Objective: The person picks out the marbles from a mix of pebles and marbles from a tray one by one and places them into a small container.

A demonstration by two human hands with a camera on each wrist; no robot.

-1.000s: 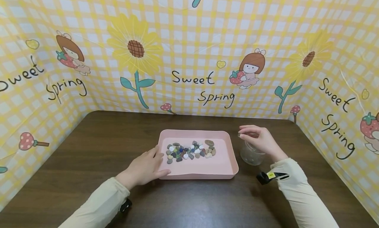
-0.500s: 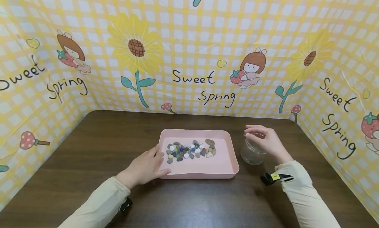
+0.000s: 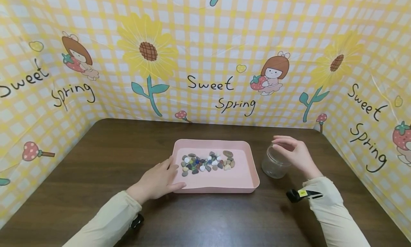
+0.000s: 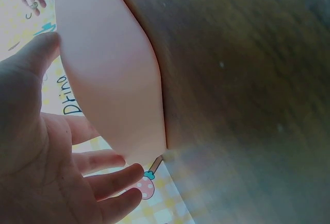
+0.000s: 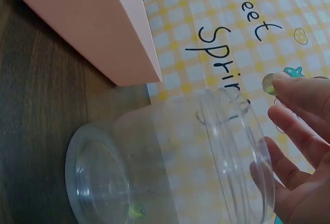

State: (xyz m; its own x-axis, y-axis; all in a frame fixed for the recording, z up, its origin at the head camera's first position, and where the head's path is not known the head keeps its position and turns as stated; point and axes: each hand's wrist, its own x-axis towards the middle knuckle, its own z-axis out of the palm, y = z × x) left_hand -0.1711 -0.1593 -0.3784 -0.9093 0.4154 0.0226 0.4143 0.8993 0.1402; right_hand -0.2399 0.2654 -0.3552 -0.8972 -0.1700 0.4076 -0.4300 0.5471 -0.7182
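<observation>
My right hand (image 3: 293,153) is above the mouth of a clear jar (image 3: 274,165). Between thumb and fingertip it pinches a clear glass marble with a greenish tint (image 5: 268,84), best seen in the right wrist view. Inside the jar, near its bottom, lies a yellow-green marble (image 5: 137,210). The pink tray (image 3: 247,174) stands left of the jar and bears mixed pebbles (image 3: 202,167) and coloured glass pieces. Resting at the tray's left end is my left hand (image 3: 157,181), its fingers spread and its thumb at the rim, as the left wrist view also shows.
Beneath everything is a dark brown wooden table (image 3: 205,218). A yellow checked cloth (image 3: 205,44) printed with flowers and lettering hangs along the back and both sides. Each wrist wears a black strap, the right one (image 3: 297,195) showing a yellow label.
My right hand has moved right with the marble, from beside the jar's left edge to over its mouth. My left hand stays at the tray, and the jar stands where it was.
</observation>
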